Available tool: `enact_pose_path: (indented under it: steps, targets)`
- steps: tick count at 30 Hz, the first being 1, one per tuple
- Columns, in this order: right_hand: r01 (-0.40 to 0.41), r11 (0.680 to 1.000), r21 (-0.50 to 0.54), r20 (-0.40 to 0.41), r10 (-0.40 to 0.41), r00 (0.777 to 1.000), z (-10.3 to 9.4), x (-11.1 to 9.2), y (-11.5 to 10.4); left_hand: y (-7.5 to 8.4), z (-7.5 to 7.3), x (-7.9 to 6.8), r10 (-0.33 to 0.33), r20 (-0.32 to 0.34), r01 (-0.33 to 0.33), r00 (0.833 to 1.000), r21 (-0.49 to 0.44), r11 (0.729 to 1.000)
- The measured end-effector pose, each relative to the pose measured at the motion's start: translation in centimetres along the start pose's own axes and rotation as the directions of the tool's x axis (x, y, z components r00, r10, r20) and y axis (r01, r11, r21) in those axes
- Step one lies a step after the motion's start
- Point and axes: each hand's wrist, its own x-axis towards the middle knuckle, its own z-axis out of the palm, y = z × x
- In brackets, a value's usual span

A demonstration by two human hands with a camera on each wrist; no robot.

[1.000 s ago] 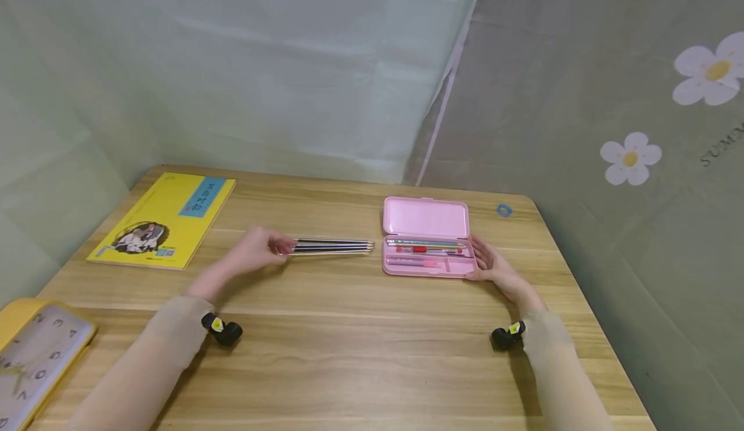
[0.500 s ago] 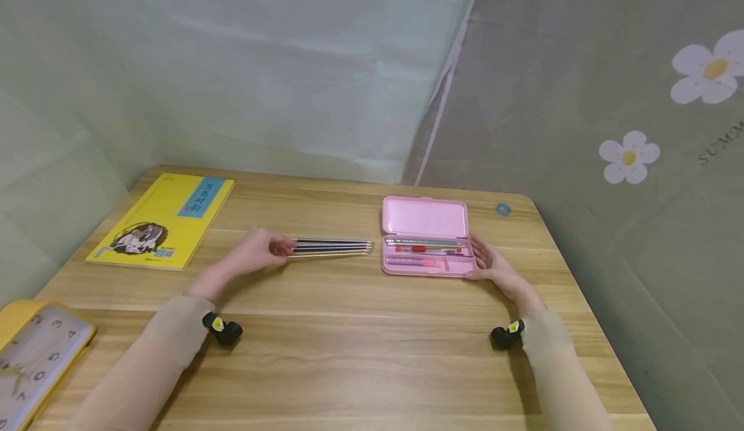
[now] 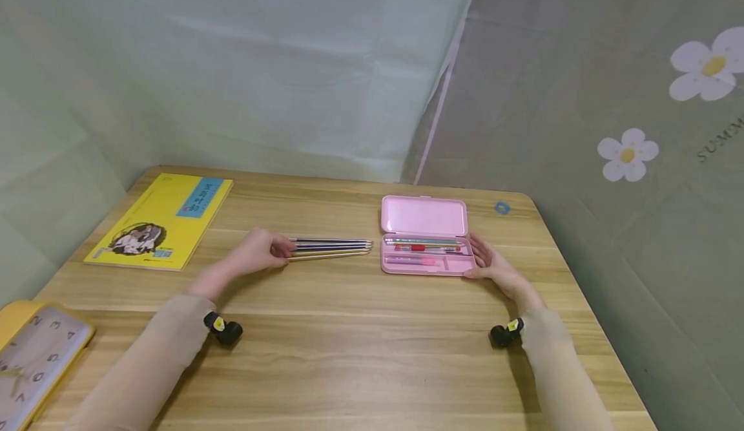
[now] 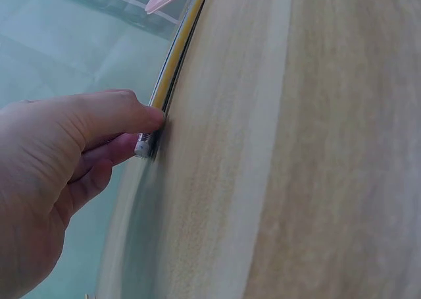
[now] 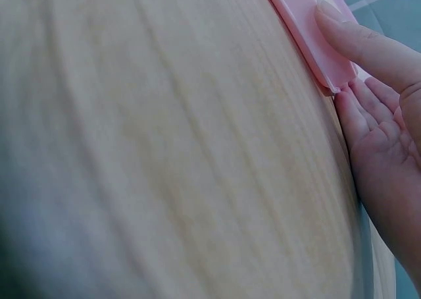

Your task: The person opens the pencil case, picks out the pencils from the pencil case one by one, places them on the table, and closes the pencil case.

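My left hand (image 3: 259, 250) pinches the left ends of several pencils (image 3: 332, 248), which lie slightly fanned on the table with their sharpened tips to the right. In the left wrist view, thumb and fingers close round a yellow and dark pencil (image 4: 176, 56) near its end. Just right of the tips is a pink pencil case (image 3: 424, 216), lid tilted back, holding several pens and pencils, among them a red pen (image 3: 417, 247). My right hand (image 3: 501, 272) holds the case's right end, thumb along its front wall (image 5: 304, 39) and fingers at its end.
A yellow book (image 3: 168, 224) lies at the back left, and a yellow-framed clock (image 3: 49, 360) at the front left. A small blue ring-shaped item (image 3: 502, 207) is near the back right corner. Curtains hang behind the wooden table (image 3: 372, 353).
The pencils under my left hand have spread a little, the nearest one angling away from the others. My right hand stays at the pencil case.
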Motion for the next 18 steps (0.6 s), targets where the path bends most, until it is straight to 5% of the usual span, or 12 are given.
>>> enact_pose_path:
  steps: [18]
  targets:
    - [-0.011, 1.0, -0.003, -0.001, 0.011, 1.0, -0.1, 0.09, 0.02, -0.4, -0.05, 0.14, 0.044, 0.005, -0.045, 0.999, 0.112, 0.993]
